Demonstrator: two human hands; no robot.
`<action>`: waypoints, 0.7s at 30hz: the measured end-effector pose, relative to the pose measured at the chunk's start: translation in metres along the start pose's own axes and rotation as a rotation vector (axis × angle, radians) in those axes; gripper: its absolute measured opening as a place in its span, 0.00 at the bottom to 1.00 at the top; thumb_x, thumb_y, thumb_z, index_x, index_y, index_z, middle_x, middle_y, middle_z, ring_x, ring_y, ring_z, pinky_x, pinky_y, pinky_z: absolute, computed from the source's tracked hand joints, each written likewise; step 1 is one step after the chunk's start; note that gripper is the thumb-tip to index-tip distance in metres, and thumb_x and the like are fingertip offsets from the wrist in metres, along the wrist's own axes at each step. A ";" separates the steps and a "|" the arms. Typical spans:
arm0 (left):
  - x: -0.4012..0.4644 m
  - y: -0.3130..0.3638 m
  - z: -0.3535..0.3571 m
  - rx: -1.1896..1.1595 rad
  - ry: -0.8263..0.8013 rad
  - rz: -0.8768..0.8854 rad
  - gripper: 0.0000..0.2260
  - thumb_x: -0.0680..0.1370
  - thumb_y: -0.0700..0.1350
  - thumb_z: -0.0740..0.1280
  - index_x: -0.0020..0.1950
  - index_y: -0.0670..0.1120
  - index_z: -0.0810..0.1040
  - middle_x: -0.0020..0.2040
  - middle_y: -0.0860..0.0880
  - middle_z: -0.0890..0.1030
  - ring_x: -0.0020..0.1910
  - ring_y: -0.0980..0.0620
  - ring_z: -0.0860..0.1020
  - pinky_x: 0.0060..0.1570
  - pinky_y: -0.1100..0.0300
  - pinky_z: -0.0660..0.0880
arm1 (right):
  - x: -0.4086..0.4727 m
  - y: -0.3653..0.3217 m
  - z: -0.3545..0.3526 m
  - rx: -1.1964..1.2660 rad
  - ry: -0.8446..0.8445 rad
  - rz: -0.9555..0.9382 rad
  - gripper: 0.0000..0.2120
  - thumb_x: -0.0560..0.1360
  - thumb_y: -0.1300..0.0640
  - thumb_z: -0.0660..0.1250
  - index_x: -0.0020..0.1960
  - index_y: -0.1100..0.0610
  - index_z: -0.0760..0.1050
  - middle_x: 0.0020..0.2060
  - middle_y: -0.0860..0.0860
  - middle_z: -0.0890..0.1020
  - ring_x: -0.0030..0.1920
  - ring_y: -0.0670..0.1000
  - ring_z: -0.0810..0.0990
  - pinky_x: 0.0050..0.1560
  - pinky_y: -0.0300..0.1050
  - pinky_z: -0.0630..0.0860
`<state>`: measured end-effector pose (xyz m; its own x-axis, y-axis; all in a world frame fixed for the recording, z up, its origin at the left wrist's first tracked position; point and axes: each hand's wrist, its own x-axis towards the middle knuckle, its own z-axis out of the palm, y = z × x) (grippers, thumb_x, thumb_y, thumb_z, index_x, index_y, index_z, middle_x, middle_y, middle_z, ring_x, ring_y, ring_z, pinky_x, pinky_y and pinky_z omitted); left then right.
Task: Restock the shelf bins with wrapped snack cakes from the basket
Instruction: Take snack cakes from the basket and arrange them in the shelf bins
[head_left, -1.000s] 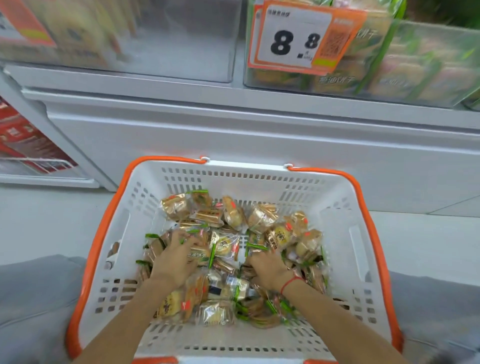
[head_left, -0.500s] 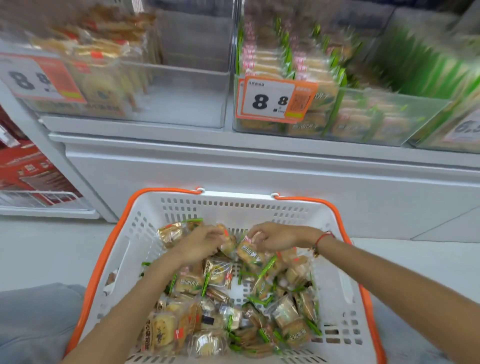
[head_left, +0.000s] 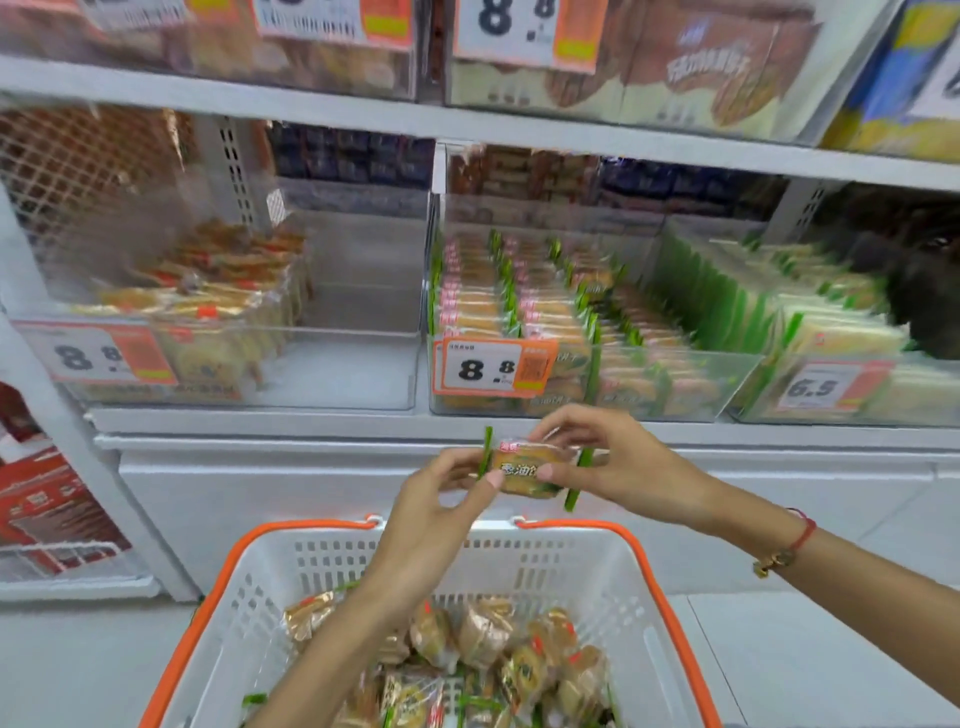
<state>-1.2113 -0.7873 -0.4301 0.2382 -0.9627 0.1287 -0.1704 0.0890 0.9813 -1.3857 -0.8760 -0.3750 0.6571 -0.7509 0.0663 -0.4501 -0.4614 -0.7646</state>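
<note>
Both hands hold one wrapped snack cake with green wrapper ends, above the basket and just below the shelf edge. My left hand pinches its left end; my right hand grips its right side from above. The white basket with orange rim sits below, with several wrapped cakes in it. Right behind the held cake stands a clear shelf bin with rows of green-edged cakes and an 8.8 price tag.
A clear bin at the left holds orange-wrapped cakes on its left side. A bin of green-and-white packs is at the right. Another shelf with boxed goods runs above. Red cartons are low at the left.
Both hands rose out of the basket with one cake between them, up to the shelf edge. The view tilted up, showing the shelf bins.
</note>
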 end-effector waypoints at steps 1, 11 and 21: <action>0.005 0.007 -0.002 0.040 0.046 0.058 0.06 0.77 0.46 0.68 0.52 0.55 0.78 0.49 0.60 0.81 0.49 0.67 0.76 0.44 0.72 0.72 | -0.001 -0.005 -0.009 -0.015 0.045 -0.034 0.11 0.71 0.61 0.73 0.49 0.50 0.77 0.46 0.43 0.82 0.48 0.39 0.79 0.49 0.32 0.75; 0.111 0.063 -0.036 0.238 0.454 0.332 0.12 0.80 0.43 0.63 0.64 0.49 0.71 0.60 0.53 0.71 0.57 0.55 0.73 0.46 0.70 0.67 | 0.059 0.009 -0.130 -0.283 0.556 -0.076 0.10 0.72 0.62 0.72 0.48 0.50 0.76 0.44 0.42 0.81 0.47 0.43 0.79 0.45 0.33 0.69; 0.134 0.066 -0.030 0.504 0.489 0.124 0.13 0.81 0.55 0.55 0.66 0.57 0.68 0.56 0.58 0.76 0.59 0.52 0.74 0.50 0.57 0.61 | 0.147 0.056 -0.139 -0.422 0.352 0.075 0.10 0.73 0.64 0.70 0.47 0.49 0.75 0.48 0.47 0.79 0.52 0.50 0.78 0.58 0.46 0.76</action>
<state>-1.1621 -0.9029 -0.3434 0.5697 -0.7179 0.4001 -0.6175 -0.0526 0.7848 -1.3983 -1.0781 -0.3192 0.4049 -0.8682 0.2868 -0.7385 -0.4954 -0.4573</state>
